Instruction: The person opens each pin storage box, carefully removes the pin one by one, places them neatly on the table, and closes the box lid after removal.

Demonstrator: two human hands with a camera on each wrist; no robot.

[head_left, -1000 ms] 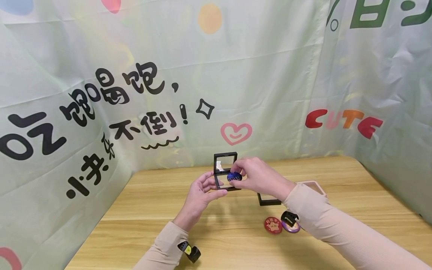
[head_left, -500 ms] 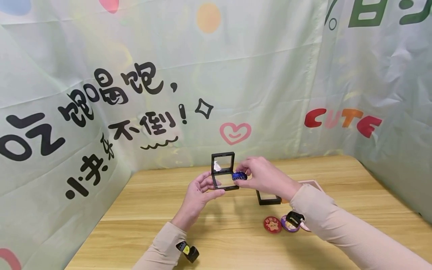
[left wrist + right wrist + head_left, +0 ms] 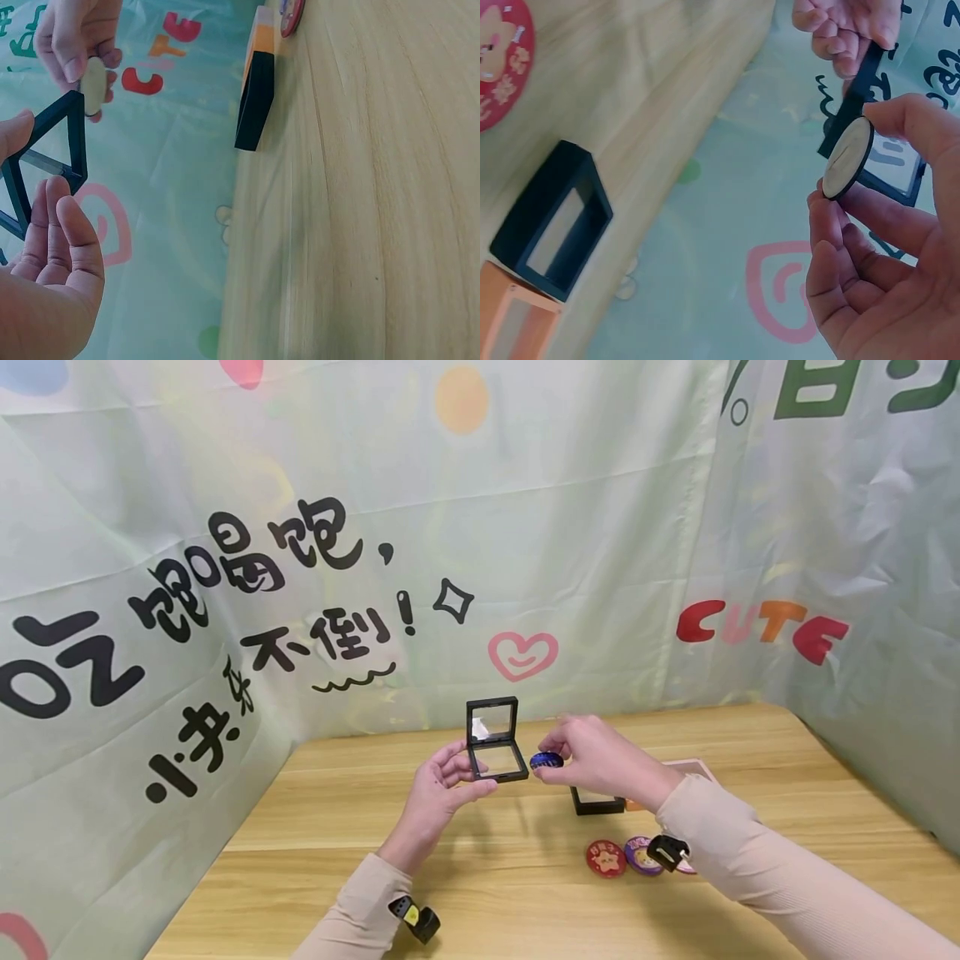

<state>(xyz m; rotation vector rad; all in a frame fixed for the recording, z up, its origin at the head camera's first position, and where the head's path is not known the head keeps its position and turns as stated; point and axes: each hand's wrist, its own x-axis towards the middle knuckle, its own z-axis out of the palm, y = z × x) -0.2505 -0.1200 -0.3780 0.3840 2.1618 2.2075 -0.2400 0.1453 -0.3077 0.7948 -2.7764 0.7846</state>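
My left hand (image 3: 438, 793) grips a black hinged display frame (image 3: 522, 763) by its left side, thumb at the front edge. The frame is unfolded to about a right angle above the table, with clear film in both halves and a small white piece (image 3: 480, 728) showing at the upper one. Just right of it, my right hand (image 3: 603, 756) pinches a round blue button badge (image 3: 547, 761) between thumb and fingers. From the right wrist view, the badge's pale back (image 3: 847, 159) with a thin pin shows. Badge and frame are apart.
On the wooden table (image 3: 337, 827), another black frame (image 3: 600, 807), an orange frame (image 3: 634, 805) and a pink frame (image 3: 697, 767) lie behind the right forearm. Nearer are a red badge (image 3: 606, 858), a purple badge (image 3: 640, 855) and a partly hidden pink one. Printed cloth (image 3: 600, 568) hangs behind.
My right hand has drawn the blue badge from over the frame's lower half out to the right. My left hand and the frame have shifted slightly left.
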